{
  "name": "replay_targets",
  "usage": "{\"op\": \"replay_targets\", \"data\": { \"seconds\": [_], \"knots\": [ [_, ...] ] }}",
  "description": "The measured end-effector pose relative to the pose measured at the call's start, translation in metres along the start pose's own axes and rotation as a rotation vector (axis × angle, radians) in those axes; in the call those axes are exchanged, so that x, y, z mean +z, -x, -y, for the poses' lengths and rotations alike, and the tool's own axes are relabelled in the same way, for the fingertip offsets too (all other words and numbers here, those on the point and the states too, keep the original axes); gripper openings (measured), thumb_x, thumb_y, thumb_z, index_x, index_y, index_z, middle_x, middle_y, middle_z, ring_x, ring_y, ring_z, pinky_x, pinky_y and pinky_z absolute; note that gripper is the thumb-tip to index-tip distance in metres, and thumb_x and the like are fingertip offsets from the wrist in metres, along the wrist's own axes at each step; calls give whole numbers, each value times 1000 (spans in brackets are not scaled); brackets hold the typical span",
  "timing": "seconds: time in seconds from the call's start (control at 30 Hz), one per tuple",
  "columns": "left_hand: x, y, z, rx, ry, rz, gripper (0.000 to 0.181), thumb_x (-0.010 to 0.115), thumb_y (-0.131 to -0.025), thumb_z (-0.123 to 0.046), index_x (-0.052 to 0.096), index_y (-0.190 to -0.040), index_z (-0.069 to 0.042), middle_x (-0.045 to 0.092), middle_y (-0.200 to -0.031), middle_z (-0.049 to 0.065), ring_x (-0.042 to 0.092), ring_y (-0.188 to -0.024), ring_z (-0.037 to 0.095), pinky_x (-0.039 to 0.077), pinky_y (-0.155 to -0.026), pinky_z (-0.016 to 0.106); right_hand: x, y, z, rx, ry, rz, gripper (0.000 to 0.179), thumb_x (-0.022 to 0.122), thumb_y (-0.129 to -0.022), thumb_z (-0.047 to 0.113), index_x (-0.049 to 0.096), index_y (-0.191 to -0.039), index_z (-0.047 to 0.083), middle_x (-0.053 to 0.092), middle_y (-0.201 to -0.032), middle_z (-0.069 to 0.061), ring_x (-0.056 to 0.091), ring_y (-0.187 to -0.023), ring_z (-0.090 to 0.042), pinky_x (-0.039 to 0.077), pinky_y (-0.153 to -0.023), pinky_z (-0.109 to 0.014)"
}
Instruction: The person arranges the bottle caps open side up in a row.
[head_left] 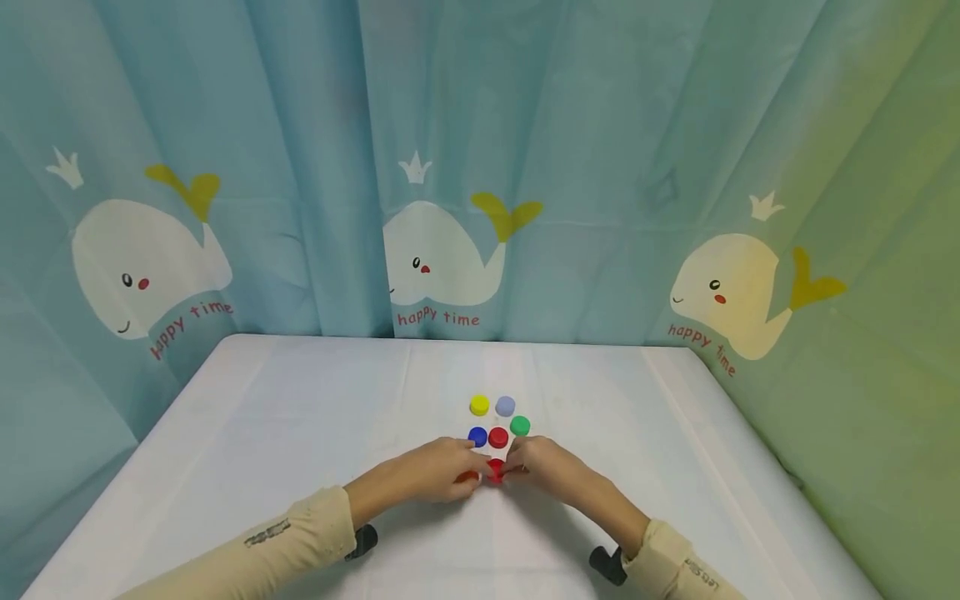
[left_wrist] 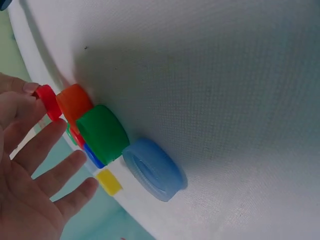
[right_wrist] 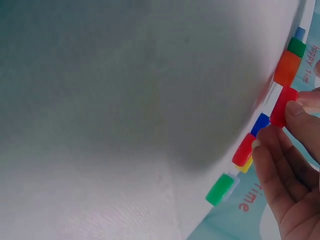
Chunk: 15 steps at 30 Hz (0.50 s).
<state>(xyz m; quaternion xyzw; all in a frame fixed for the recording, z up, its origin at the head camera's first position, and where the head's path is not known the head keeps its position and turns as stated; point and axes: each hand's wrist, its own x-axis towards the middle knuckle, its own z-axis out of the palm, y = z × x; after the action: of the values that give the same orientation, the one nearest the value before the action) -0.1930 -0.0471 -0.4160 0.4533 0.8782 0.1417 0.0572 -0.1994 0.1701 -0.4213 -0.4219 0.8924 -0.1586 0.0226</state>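
Both hands meet at a red bottle cap (head_left: 496,472) near the front of a small group of caps. My right hand (head_left: 547,467) pinches it from the right, its thumb lying along the cap in the right wrist view. From the left, my left hand (head_left: 442,471) holds the same cap with thumb and index finger, the other fingers spread. Beside the left fingers is an orange cap (left_wrist: 75,104), partly hidden in the head view. A green cap (left_wrist: 102,136) and a light blue cap (left_wrist: 155,170) follow it, both covered by the left hand from above.
Behind the hands lie a blue cap (head_left: 477,435), another red cap (head_left: 498,437), a second green cap (head_left: 521,425), a yellow cap (head_left: 479,406) and a pale violet cap (head_left: 506,406). They rest on a white table (head_left: 315,400) before a whale-print curtain (head_left: 600,167).
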Motion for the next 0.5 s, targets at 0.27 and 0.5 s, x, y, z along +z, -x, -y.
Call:
{"op": "replay_targets", "data": {
  "seconds": [0.27, 0.5],
  "knots": [
    [2, 1, -5, -34, -101, 73, 25, 61, -90, -21, 70, -113, -24, 63, -116, -9, 57, -103, 16, 45, -88, 37, 7, -1, -2, -21, -12, 28, 11, 78, -76, 8, 76, -87, 7, 67, -81, 5, 61, -76, -1, 47, -71, -13],
    [1, 0, -7, -49, -154, 118, 29, 61, -90, -25, 68, -118, -28, 57, -128, -8, 48, -123, 26, 40, -96, 47, 8, -2, -3, -14, -35, 42, 12, 78, -76, 9, 76, -88, 6, 69, -81, 4, 62, -78, -2, 47, -72, -13]
  ]
}}
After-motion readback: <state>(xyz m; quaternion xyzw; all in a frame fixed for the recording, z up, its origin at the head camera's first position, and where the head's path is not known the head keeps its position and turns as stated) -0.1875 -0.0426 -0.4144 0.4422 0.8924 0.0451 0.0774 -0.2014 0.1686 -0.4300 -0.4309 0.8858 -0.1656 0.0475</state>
